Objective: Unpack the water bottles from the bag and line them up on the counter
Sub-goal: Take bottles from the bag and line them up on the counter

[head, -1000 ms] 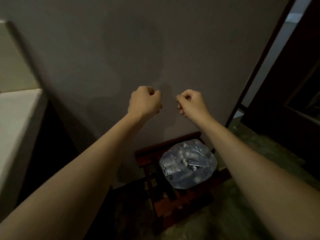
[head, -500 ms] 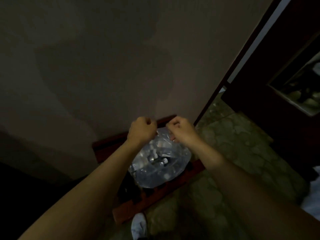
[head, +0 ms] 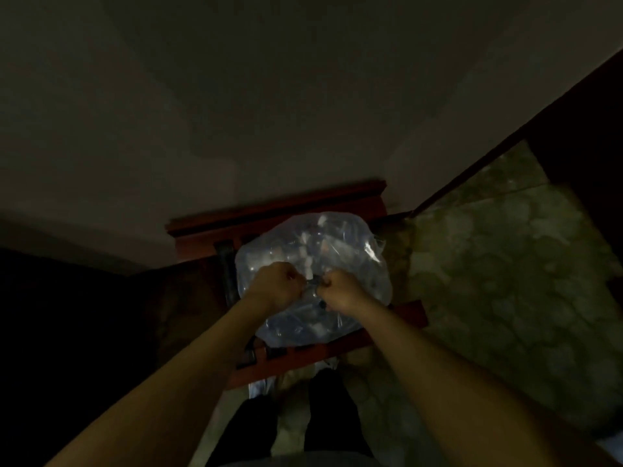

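Observation:
A clear plastic bag (head: 344, 251) bulging with several water bottles sits on a low red-brown wooden rack (head: 276, 217) against the wall. Both my fists are over the middle of the bag. My left hand (head: 274, 286) and my right hand (head: 340, 293) are curled and seem to pinch the bag's gathered plastic between them, close together. The bottles show only as pale caps and glints through the plastic. The scene is dim and blurred.
A plain wall (head: 269, 112) rises right behind the rack. Patterned green flooring (head: 499, 264) lies to the right, with a dark door frame (head: 505, 139) beyond. My dark trouser legs (head: 303, 419) stand just before the rack. The left side is in deep shadow.
My view has tilted down and moved closer to the bag. Both fists dropped from mid-air in front of the wall onto the top of the bag.

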### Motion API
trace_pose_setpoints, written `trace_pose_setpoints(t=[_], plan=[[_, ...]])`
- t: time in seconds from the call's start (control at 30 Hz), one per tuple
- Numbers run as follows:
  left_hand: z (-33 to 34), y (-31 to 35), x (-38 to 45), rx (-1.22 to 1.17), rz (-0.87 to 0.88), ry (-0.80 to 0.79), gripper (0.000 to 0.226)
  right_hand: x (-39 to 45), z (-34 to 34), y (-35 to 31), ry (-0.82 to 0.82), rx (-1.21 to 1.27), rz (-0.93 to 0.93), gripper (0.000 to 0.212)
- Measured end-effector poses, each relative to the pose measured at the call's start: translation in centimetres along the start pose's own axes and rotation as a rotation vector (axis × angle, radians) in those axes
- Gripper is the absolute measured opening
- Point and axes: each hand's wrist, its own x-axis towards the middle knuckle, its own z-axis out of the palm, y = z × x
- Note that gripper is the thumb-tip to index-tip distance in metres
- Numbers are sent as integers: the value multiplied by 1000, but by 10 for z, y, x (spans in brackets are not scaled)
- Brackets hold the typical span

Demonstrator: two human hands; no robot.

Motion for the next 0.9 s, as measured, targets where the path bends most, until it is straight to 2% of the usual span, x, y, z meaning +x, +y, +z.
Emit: trace_pose_setpoints(t=[0.17, 0.23, 0.37, 0.43, 0.53, 0.67, 0.9], plan=[[20, -16, 31, 65, -104, -34, 18, 52, 21, 34, -108, -169, 32, 28], [31, -15, 41, 146, -100, -48, 26, 72, 27, 44, -111, -249, 17, 14], [55, -17, 52, 253, -74, -47, 33, 104, 37, 57, -65, -370, -45, 31], [65, -23, 59, 269, -77, -49, 34, 119, 42, 64, -107, -399, -20, 37], [76, -31, 71, 310, -78, -47, 34, 131, 51, 77, -219, -401, 5, 36], [83, -37, 80, 311, -48, -25, 32, 139, 57, 86, -145, -430, -6, 39], [87, -59, 96, 309, -28, 7, 28, 139, 55, 84, -186, -509, 77, 37]])
